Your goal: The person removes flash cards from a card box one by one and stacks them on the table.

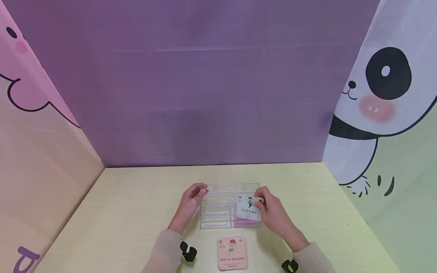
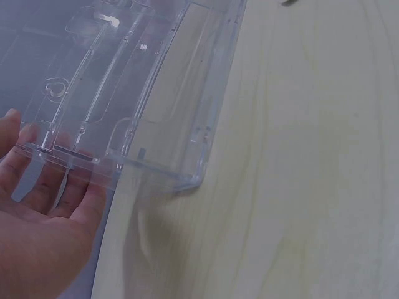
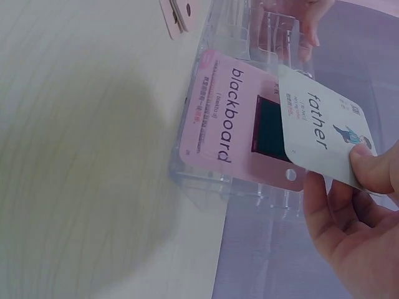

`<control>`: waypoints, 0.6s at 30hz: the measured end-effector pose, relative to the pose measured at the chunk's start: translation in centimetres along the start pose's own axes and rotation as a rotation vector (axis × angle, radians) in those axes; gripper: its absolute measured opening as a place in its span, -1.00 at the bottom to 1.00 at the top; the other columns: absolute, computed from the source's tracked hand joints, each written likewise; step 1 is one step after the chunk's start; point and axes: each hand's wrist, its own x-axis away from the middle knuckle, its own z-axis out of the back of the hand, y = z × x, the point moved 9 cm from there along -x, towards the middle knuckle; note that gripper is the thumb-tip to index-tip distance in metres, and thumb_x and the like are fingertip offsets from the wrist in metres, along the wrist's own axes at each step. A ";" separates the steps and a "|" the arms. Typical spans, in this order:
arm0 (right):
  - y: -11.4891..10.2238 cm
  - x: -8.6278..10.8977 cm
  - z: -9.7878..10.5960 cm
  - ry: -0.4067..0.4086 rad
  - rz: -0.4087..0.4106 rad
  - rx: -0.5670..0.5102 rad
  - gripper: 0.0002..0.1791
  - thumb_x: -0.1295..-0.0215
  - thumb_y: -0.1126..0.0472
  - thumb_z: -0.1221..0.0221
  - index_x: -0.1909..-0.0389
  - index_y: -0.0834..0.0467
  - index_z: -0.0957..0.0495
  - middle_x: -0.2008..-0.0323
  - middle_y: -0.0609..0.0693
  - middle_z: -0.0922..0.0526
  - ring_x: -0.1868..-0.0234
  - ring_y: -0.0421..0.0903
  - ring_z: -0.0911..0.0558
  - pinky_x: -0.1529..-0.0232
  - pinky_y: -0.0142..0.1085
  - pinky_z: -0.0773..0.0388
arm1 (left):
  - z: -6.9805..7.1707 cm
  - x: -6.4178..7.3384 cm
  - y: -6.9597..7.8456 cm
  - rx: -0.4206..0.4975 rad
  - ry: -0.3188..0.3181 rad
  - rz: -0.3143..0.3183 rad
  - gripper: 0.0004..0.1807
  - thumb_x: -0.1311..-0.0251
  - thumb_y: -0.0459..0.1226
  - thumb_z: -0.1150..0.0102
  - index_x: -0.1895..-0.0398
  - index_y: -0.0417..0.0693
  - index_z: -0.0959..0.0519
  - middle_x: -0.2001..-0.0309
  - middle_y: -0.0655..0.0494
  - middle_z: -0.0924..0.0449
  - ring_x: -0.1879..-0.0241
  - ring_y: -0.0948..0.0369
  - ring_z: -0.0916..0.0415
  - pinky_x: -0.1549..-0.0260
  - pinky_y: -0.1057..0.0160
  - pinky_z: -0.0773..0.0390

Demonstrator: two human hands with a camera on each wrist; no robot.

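Steadying the clear rack (image 1: 215, 213): early going, by the look of it

Purple backdrop (image 1: 211, 83) behind the rack; pale table (image 1: 136, 220) beneath it. Rack has two columns, crossed by ridged slots. Whether it lies quite flat, cannot tell from here.

Left hand (image 1: 188, 205) at the rack's far left corner, fingers seen through the plastic, thumb over the edge: gripping it. Right hand (image 1: 275, 213) at the rack's right side, thumb and fingers pinching one end of the father card (image 1: 246, 208).

Card stack (image 1: 233, 253) just in front of the rack, "play on the slide" uppermost; edges suggest more than one card.

Blackboard card (image 3: 234, 118) in the rack's near right part, the only one I see placed. Father card slants above it, overlapping its upper part; not seated, I judge. So: one in, one in hand, the stack's cards outside the rack.
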 end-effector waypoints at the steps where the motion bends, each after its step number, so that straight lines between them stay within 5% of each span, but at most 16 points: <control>1: 0.0 0.0 0.0 -0.001 -0.005 -0.004 -0.71 -0.34 0.51 -0.20 0.09 0.14 -0.39 0.14 0.02 -0.61 0.22 -0.10 -0.55 0.20 -0.30 -0.57 | 0.0 0.0 0.0 0.000 0.001 -0.001 -0.73 -0.52 -0.27 -0.05 -0.15 -0.19 -0.55 -0.11 -0.12 -0.63 -0.20 -0.01 -0.51 -0.32 -0.12 -0.35; 18: -0.7 0.4 0.1 0.001 -0.030 -0.044 -0.70 -0.31 0.51 -0.23 0.10 0.13 -0.42 0.19 0.00 -0.56 0.23 -0.07 -0.49 0.30 -0.36 -0.47 | -0.1 0.2 0.2 -0.008 0.001 -0.001 -0.71 -0.52 -0.28 -0.03 -0.18 -0.23 -0.53 -0.13 -0.16 -0.62 -0.20 -0.02 -0.51 -0.33 -0.13 -0.33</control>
